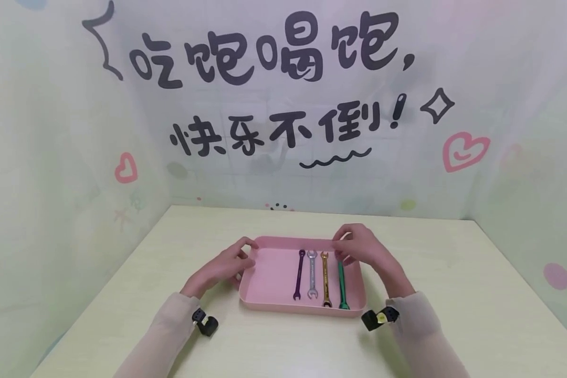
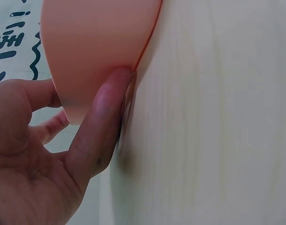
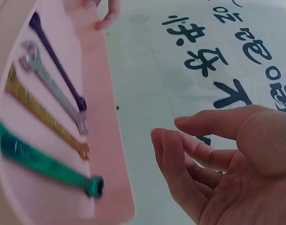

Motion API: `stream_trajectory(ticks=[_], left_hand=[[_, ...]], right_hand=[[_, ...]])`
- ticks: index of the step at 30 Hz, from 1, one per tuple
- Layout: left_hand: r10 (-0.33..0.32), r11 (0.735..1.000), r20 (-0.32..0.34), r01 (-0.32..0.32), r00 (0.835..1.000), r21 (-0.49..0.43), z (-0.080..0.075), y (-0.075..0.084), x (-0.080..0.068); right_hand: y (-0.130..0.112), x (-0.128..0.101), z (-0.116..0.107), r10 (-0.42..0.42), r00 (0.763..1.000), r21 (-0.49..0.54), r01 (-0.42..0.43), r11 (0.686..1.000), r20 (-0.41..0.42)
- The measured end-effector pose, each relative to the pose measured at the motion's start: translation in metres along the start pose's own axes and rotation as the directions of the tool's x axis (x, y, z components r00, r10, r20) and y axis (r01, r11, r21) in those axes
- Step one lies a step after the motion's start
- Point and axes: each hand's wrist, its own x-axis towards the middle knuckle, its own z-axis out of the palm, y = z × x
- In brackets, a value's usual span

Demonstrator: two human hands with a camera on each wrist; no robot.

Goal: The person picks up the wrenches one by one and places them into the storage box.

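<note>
Left hand at the far left corner of the pink tray: fingers nearly straight, thumb pressed along the tray's outer wall in the left wrist view, nothing curled round it, so a relaxed, open grip that steadies and does not hold. Right hand above the far right corner of the same tray, fingers loosely bent and apart in the right wrist view, holding nothing, fingertips just over the far end of the green wrench.

Inside the tray, four small wrenches side by side, lengthwise from far to near: purple wrench leftmost, then silver wrench, gold wrench, and the green one nearest the right wall. Tray on the pale bench, about midway across, close to the near edge.

Judged step: a reach for one wrench, the green one likeliest, with the tray braced. Needed next: a narrow pinch on a thin, flat shank lying close to the tray wall and to the gold neighbour, with a lift straight up to avoid nudging the row.
</note>
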Motion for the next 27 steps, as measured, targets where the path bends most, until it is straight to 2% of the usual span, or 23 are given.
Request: stream_trajectory(ticks=[11,18,27], left_hand=[[0.000,1.000,0.015,0.000,1.000,-0.013,-0.002,0.000,0.003],[0.001,1.000,0.021,-0.001,1.000,-0.017,-0.001,-0.001,0.003],[-0.002,1.000,0.024,0.002,1.000,-0.010,-0.002,-0.004,0.004]], right_hand=[[0.035,-0.021,-0.040,-0.030,0.998,-0.086,0.025,0.996,-0.059],[0.057,-0.030,-0.057,0.042,0.998,-0.170,-0.049,0.984,-0.047],[0.072,-0.043,-0.069,0.180,0.983,-0.304,-0.166,0.938,0.021]])
